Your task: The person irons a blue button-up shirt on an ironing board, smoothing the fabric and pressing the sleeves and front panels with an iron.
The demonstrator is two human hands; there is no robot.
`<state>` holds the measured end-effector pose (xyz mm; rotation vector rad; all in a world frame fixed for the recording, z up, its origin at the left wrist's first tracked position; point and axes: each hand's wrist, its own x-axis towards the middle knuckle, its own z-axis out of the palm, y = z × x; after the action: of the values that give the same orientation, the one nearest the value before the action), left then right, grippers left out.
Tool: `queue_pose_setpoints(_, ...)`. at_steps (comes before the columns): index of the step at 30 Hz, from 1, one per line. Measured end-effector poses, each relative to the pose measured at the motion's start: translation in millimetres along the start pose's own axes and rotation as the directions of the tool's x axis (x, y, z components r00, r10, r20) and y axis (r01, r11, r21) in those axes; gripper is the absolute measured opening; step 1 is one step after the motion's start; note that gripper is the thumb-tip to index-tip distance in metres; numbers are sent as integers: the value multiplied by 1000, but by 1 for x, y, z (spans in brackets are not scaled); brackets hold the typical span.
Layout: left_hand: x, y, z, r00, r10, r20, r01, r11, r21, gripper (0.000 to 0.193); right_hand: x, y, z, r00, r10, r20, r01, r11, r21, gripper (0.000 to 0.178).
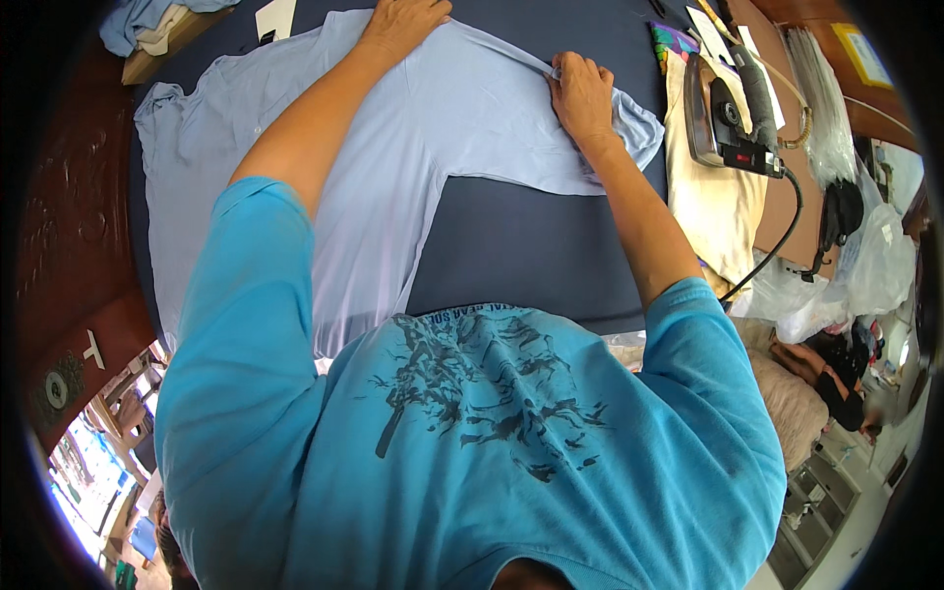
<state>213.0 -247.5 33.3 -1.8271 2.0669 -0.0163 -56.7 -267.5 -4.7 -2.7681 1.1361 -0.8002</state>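
Garment (379, 177) pale blue; table (521, 246) navy; T-shirt (472, 452) turquoise, dark-printed.

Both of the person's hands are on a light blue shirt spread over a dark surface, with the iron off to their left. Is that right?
Not quite: the head view shows the iron to the person's right. The rest stands: the left hand and right hand are both on the light blue shirt, spread over the dark surface.

Nearer to me than my right fingers (573, 67), the desk (531, 251) gives free passage; rightward, the iron (726, 116) blocks.
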Motion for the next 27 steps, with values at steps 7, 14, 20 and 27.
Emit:
queue_pose_setpoints(7, -21, 97, 18, 736, -214, -643, -197, 840, -505, 21, -1, -3, -3, 998, 23, -57, -24, 999, -25, 27)
queue_pose_setpoints(14, -50, 136, 22, 797, -201, -570, -163, 837, -522, 33, -44, -21, -68, 908, -343, 242, 240, 897, 370, 29)
queue_pose_setpoints(20, -50, 136, 18, 819, -114, -562, -215, 848, -485, 34, -85, -27, -79, 843, -441, 308, 306, 864, 400, 15)
queue_pose_setpoints(27, -58, 137, 14, 809, -31, -587, -306, 830, -466, 34, -94, -54, -85, 860, -440, 258, 307, 850, 428, 11)
